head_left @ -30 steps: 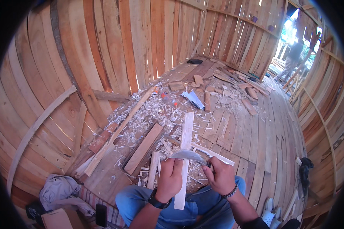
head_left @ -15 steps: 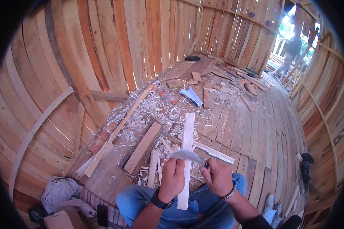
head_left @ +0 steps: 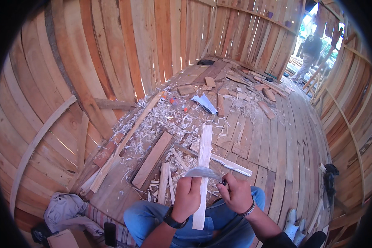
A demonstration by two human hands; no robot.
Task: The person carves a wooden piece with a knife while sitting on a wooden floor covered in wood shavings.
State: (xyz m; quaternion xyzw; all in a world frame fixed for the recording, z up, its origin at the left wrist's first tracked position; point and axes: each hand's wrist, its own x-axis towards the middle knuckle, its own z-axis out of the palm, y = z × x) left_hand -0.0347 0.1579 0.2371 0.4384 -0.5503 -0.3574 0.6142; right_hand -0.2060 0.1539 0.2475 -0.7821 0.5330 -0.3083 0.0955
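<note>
Right grip (head_left: 238, 194): knife (head_left: 203, 172) leftward, stick (head_left: 205, 146) pointing forward

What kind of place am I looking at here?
Probably a makeshift indoor woodworking spot: rough plank walls, pale shavings strewn over the floor, and a curved blade held across a wooden strip.

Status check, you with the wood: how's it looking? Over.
Right hand gripping curved knife; left hand closed at its tip end. Knife lies across pale wood strip. Shavings litter floor beyond.
</note>
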